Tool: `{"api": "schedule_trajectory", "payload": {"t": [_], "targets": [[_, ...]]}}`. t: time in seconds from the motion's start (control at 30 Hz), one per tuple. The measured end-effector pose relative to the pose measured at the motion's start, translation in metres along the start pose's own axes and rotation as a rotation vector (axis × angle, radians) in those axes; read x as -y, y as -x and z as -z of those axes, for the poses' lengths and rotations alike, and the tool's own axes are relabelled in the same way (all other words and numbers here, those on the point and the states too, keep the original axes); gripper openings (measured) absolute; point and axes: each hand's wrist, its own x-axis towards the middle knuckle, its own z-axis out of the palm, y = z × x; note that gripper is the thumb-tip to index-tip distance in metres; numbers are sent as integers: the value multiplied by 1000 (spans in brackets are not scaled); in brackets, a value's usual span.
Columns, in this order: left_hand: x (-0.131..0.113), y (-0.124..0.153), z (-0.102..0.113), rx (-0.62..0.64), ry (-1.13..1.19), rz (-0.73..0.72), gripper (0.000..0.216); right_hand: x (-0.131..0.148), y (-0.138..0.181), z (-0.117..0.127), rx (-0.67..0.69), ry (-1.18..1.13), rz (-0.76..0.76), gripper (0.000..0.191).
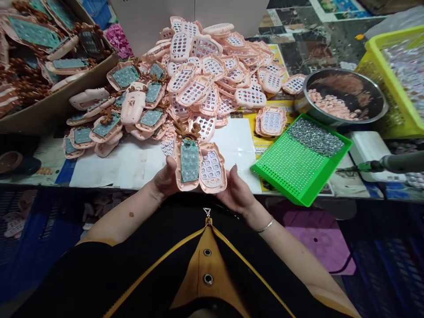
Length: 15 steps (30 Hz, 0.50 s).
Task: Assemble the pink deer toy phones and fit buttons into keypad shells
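My left hand (167, 179) grips a pink toy phone shell half with a green circuit board (190, 162) and brown antlers on top. In my right hand (236, 191) is a pink shell half with a white keypad (212, 168) set inside it. The two halves are side by side with their inner faces up, edges touching, above the front edge of the table. Some of my fingertips are hidden beneath the shells. Just beyond lies a heap of pink shells with button holes (195, 88). To its left are several shells fitted with boards (107, 126).
A cardboard box (66, 95) of board-fitted shells stands at the left. On the right are a green tray (281, 165) of small screws, a metal bowl (380, 108) with pink pieces, a yellow basket (377, 53) and an electric screwdriver (400, 162). Stacked keypad shells (271, 121) lie behind the tray.
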Motion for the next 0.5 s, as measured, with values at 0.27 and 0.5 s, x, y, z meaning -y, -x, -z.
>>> {"api": "schedule_trajectory", "payload": {"t": [0.27,0.5], "targets": [[0,1,3,72,-89,158,95,-14,-4,-7,81,-272,-48,67],[-10,-2,6,-174,-242,69,75,-6,-14,-16,-94,-214,60,73]]}}
